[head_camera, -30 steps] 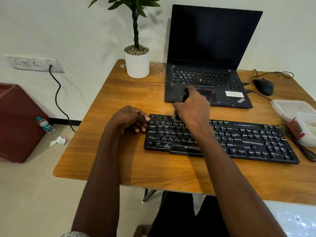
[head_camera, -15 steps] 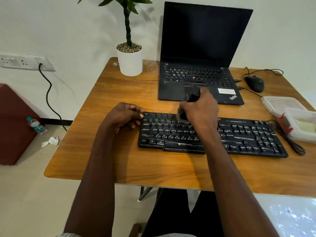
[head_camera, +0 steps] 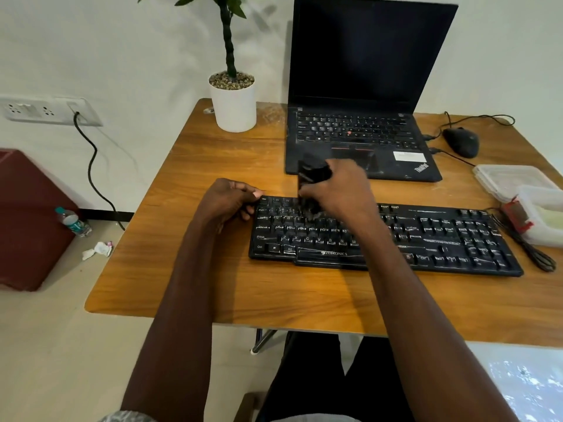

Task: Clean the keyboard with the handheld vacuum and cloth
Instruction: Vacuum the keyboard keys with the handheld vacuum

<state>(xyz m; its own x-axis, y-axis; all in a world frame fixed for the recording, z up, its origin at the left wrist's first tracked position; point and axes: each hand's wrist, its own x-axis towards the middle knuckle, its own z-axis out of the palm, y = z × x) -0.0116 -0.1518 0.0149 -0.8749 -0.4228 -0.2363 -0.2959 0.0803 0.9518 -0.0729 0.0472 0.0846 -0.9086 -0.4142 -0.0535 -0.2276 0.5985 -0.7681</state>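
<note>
Both forearms bare from wrist to elbow, no watch, bands or rings visible on left hand (head_camera: 227,199) or right hand (head_camera: 341,190). Grey heathered sleeve edge (head_camera: 128,417) shows at 7 o'clock on the left arm, only a sliver in view. Right arm's sleeve is out of shot. Dark black trousers (head_camera: 316,376) cover the legs at 6 o'clock. A pale strip of garment hem (head_camera: 307,419) sits at the bottom edge.

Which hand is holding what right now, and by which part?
The right hand grips the black handheld vacuum around its body, nozzle down on the keyboard. The left hand holds the keyboard's left end with curled fingers.
</note>
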